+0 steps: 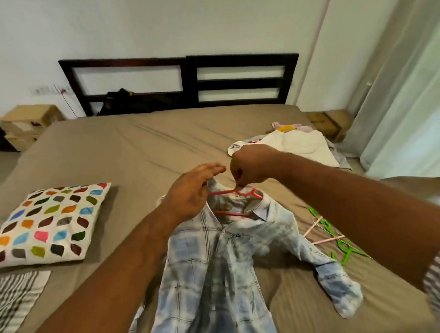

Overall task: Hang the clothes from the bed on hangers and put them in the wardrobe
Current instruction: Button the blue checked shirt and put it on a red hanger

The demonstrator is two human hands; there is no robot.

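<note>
A light blue plaid shirt [217,269] lies front up on the brown bed [125,156]. A pink hanger [237,194] sits inside its collar, arms partly hidden under the fabric. My right hand [252,167] is curled over the hanger's top and pinches its hook. My left hand [192,191] hovers with straight fingers over the shirt's left shoulder, touching the collar edge. A pile of white and pale clothes [297,146] waits at the bed's far right.
Spare green and pink hangers [334,236] lie right of the shirt. A patterned cushion [47,223] and a striped cloth [10,300] are at the left. A dark headboard [190,83] stands behind, with cardboard boxes [30,118] at both sides.
</note>
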